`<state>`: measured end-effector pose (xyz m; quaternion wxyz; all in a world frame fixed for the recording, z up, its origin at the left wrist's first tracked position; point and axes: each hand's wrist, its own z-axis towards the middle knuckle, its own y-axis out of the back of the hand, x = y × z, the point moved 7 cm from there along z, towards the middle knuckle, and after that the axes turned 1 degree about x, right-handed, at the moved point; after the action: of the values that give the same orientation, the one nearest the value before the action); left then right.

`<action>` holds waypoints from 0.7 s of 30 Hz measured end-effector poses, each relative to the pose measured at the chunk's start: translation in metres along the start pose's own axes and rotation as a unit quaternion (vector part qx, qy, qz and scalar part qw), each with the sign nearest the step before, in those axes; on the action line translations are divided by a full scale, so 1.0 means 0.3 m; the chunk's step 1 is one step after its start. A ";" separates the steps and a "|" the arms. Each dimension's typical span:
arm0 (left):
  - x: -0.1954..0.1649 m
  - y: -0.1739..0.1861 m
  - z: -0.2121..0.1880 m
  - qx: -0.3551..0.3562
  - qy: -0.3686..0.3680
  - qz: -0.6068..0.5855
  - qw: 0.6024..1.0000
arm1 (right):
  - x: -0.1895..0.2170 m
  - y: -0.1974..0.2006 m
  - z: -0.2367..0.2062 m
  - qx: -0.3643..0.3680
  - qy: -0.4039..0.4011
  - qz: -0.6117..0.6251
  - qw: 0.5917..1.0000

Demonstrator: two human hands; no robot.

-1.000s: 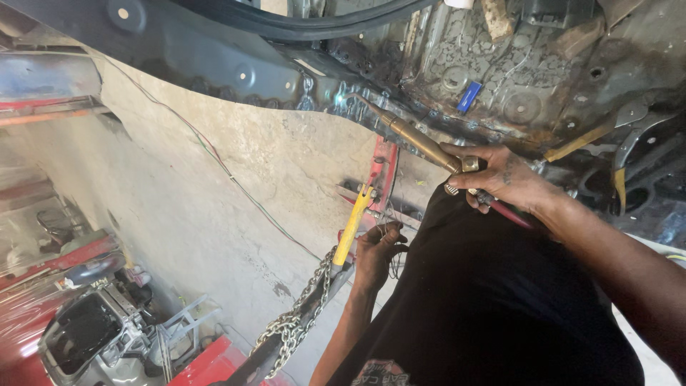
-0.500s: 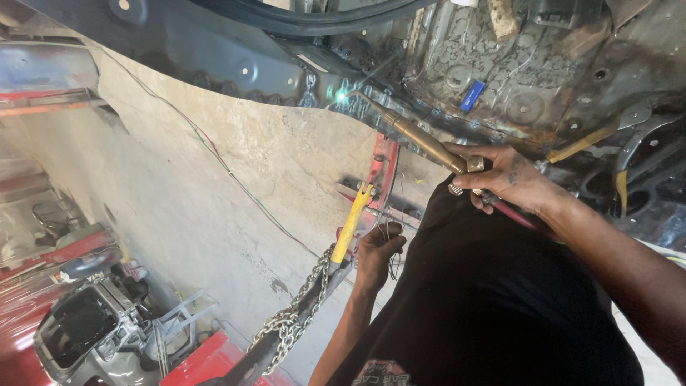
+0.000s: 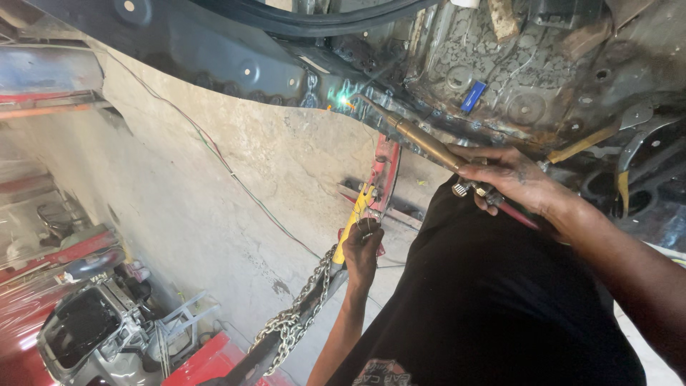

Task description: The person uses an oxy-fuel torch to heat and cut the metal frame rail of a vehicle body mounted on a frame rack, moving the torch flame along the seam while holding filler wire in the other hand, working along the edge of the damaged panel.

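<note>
Burning brighter than a moment earlier, a flame (image 3: pixel 348 101) is held on the car underside (image 3: pixel 514 93) by the torch (image 3: pixel 429 143), right hand (image 3: pixel 511 179) fingers clenched round it, left hand (image 3: pixel 363 250) fingers grasping a thin rod (image 3: pixel 368 223).

Your right hand (image 3: pixel 511 179) grips a brass torch (image 3: pixel 421 141) whose tip points toward ten o'clock, where a bright flame spot (image 3: pixel 345 101) sits on the dark car underbody (image 3: pixel 236 68). Your left hand (image 3: pixel 363 250), at six o'clock from that spot, is closed around a thin rod. A yellow-handled tool (image 3: pixel 352 225) and a chain (image 3: pixel 293 318) hang just beside it.
</note>
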<state>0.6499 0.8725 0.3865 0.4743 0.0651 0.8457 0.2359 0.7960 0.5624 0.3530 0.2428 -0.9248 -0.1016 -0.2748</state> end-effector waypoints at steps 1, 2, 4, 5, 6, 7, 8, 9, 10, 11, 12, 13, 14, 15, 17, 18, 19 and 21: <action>0.014 0.007 0.000 -0.007 0.008 0.005 1.000 | 0.003 0.003 -0.004 -0.001 0.003 -0.002 1.000; 0.029 0.011 -0.001 -0.014 0.016 0.009 1.000 | 0.006 0.004 -0.010 -0.001 0.005 -0.003 1.000; 0.059 0.015 -0.006 -0.024 0.035 0.009 0.999 | 0.008 0.005 -0.025 0.005 -0.005 0.003 1.000; 0.074 0.015 -0.008 -0.028 0.046 0.004 0.999 | 0.009 0.004 -0.032 0.008 -0.010 0.006 1.000; 0.086 0.016 -0.011 -0.032 0.056 -0.001 0.998 | 0.009 0.008 -0.040 0.004 -0.021 -0.013 1.000; 0.091 0.017 -0.012 -0.035 0.054 0.004 0.998 | 0.007 0.014 -0.048 0.000 -0.031 -0.033 0.999; 0.094 0.018 -0.011 -0.038 0.052 0.007 0.998 | 0.005 0.016 -0.052 -0.004 -0.041 -0.053 0.998; 0.095 0.021 -0.010 -0.041 0.050 0.011 0.998 | 0.004 0.017 -0.053 -0.006 -0.045 -0.049 0.998; 0.087 0.024 -0.010 -0.040 0.033 0.015 0.999 | 0.000 0.021 -0.054 -0.008 -0.049 -0.045 0.998; 0.078 0.026 -0.009 -0.039 0.015 0.019 0.999 | -0.005 0.024 -0.052 -0.010 -0.053 -0.041 0.998; 0.067 0.027 -0.006 -0.037 -0.003 0.023 0.999 | -0.010 0.023 -0.047 -0.001 -0.053 -0.046 0.998; 0.071 0.029 -0.005 -0.040 0.010 0.026 0.999 | -0.019 0.025 -0.043 0.008 -0.053 -0.051 0.997; 0.075 0.031 -0.005 -0.044 0.023 0.029 0.998 | -0.029 0.026 -0.037 0.017 -0.052 -0.055 0.997; 0.079 0.033 -0.005 -0.046 0.036 0.032 0.998 | -0.001 0.032 -0.031 0.012 0.032 -0.103 0.994; 0.079 0.030 -0.006 -0.046 0.038 0.010 0.998 | 0.052 0.038 -0.041 0.003 0.198 -0.194 0.961; 0.079 0.030 -0.007 -0.046 0.039 -0.001 0.998 | 0.001 0.055 -0.020 -0.001 0.105 -0.151 0.983; 0.080 0.031 -0.009 -0.048 0.040 0.001 0.998 | -0.051 0.067 -0.008 -0.004 0.009 -0.106 0.994; 0.083 0.034 -0.010 -0.050 0.041 0.004 0.998 | -0.090 0.075 0.006 0.001 -0.049 -0.092 0.995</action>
<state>0.6329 0.8889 0.3733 0.4412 0.0352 0.8510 0.2825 0.7818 0.5425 0.3279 0.2127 -0.9236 -0.1980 -0.2502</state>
